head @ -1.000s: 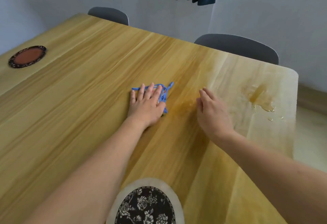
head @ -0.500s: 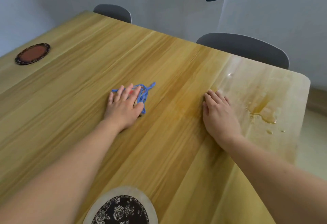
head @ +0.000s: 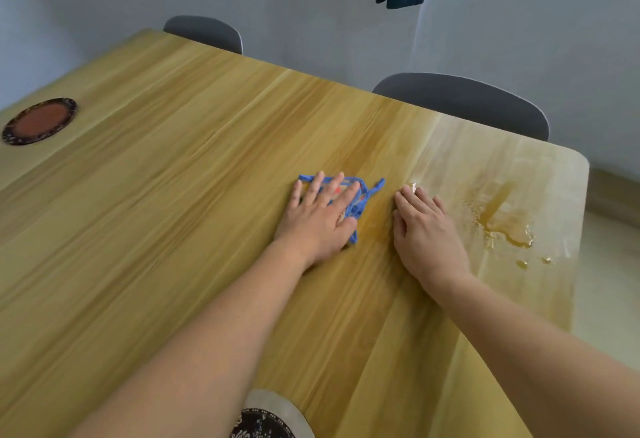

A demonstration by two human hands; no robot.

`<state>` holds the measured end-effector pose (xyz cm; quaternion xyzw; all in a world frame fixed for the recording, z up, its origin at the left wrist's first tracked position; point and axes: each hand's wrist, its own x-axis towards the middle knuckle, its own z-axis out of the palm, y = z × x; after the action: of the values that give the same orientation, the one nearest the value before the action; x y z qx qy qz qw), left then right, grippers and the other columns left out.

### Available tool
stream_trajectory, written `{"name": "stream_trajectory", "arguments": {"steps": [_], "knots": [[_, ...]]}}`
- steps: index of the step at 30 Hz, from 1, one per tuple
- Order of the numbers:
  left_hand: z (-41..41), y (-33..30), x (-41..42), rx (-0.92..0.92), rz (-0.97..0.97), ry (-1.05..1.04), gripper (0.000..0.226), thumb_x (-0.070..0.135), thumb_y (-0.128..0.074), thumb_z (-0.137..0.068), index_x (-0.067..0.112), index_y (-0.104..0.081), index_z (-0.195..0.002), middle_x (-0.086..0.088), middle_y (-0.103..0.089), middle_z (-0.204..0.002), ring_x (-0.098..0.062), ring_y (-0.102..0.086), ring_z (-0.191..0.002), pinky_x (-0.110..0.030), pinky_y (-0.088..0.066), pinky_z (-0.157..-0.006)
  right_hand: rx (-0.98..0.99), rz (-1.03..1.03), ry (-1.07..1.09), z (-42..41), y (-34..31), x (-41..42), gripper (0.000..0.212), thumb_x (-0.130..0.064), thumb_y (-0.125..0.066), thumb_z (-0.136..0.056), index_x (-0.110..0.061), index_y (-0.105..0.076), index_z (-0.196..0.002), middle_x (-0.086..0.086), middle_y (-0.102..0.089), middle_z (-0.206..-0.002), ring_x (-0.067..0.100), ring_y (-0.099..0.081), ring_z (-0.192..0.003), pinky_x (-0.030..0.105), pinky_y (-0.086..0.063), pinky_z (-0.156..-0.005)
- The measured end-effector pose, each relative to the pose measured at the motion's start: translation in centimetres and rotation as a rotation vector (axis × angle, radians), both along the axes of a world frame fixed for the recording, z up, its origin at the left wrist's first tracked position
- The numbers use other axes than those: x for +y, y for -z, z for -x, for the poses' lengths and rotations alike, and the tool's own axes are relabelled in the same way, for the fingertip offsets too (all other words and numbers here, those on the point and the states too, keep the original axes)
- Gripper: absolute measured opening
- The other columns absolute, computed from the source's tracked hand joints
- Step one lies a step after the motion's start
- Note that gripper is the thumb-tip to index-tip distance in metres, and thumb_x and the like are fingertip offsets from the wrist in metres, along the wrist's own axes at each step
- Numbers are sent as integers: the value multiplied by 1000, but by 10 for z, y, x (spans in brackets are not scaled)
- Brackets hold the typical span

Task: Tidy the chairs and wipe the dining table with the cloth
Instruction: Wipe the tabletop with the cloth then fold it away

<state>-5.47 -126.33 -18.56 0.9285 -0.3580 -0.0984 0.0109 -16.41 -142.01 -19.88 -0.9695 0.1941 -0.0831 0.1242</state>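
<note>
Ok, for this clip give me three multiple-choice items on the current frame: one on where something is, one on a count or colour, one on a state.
1. Where does the spilled liquid lie on the table?
A. near its right end
B. beside the red-centred mat
C. under the cloth

2. How many chair backs show behind the table?
A. one
B. two
C. four

3. What is the left hand doing?
A. hanging loose off the table
B. pointing at a chair
C. pressing flat on the blue cloth

Answers: 1 A, the puddle sits right of the right hand, by the table's end. 2 B, a far chair and a near chair. 3 C, straight fingers lie spread over the cloth.
</note>
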Motion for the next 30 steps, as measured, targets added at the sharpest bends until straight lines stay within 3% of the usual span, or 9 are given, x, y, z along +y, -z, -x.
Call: {"name": "stream_trajectory", "arguments": {"steps": [3, 6, 8, 10, 14, 18, 23, 28, 30], "knots": [[13, -1, 25, -17, 9, 104, 62, 48, -24, -95, 46, 2, -151, 14, 9, -162, -14, 16, -148, -46, 10, -119, -8, 8, 14, 0, -3, 3, 46, -27, -31, -101, -14, -47, -142, 0, -39, -151, 19, -27, -144, 38, -18, -119], [8, -3, 52, -13, -7, 98, 67, 55, -9, -85, 47, 0, -151, 15, 6, -161, -12, 13, -148, -43, 11, -119, 26, -6, 24, 2, -4, 3, 46, -28, -32, -101, -15, -44, -144, -1, -35, -153, 17, -24, -145, 36, -16, -120], [4, -2, 66, -21, -1, -20, 71, 57, -4, -81, 46, -2, -151, 14, 4, -162, -11, 11, -148, -42, 10, -119, 50, -6, 13, 8, -5, 5, 47, -29, -30, -101, -16, -42, -145, -2, -33, -154, 17, -23, -145, 35, -15, -120], [-10, -2, 74, -24, 10, -193, 66, 56, -11, -86, 46, -4, -151, 13, 2, -162, -12, 8, -149, -42, 8, -119, 57, -2, 2, 11, -11, 7, 46, -31, -30, -101, -18, -45, -143, -3, -37, -152, 17, -27, -144, 34, -18, -119], [-55, -7, 54, -44, 7, -502, 58, 49, -24, -97, 44, -6, -152, 10, 1, -163, -17, 7, -149, -46, 7, -119, 25, 15, -40, -15, -31, -18, 37, -30, -33, -100, -17, -63, -117, -4, -58, -129, 20, -50, -120, 30, -40, -99], [-79, -5, 5, 28, -6, -665, 60, 50, -19, -96, 41, -2, -153, 8, 5, -163, -21, 11, -149, -51, 10, -117, 16, -3, -138, -46, -38, -68, 39, -25, -32, -102, -13, -56, -131, 1, -51, -140, 23, -45, -129, 34, -37, -107], [-81, -5, -61, -7, 28, -457, 60, 50, -22, -97, 42, -1, -153, 9, 7, -163, -19, 13, -149, -49, 11, -118, 22, 52, -165, -77, -34, -120, 44, -32, -28, -104, -12, -53, -135, 4, -45, -146, 24, -38, -136, 34, -25, -115], [-36, 2, -83, -32, 14, -175, 62, 47, -23, -97, 43, 6, -151, 11, 13, -162, -16, 18, -148, -46, 12, -118, 23, 48, -216, -92, -19, -149, 46, -37, -29, -103, -14, -55, -133, 0, -51, -141, 21, -41, -132, 39, -31, -113], [-18, 1, -71, -40, 24, -83, 64, 51, -14, -91, 43, 9, -151, 13, 14, -160, -14, 20, -147, -44, 14, -118, 12, 57, -226, -94, -17, -154, 47, -37, -28, -102, -14, -55, -132, -1, -52, -138, 21, -42, -130, 39, -33, -112]]}}
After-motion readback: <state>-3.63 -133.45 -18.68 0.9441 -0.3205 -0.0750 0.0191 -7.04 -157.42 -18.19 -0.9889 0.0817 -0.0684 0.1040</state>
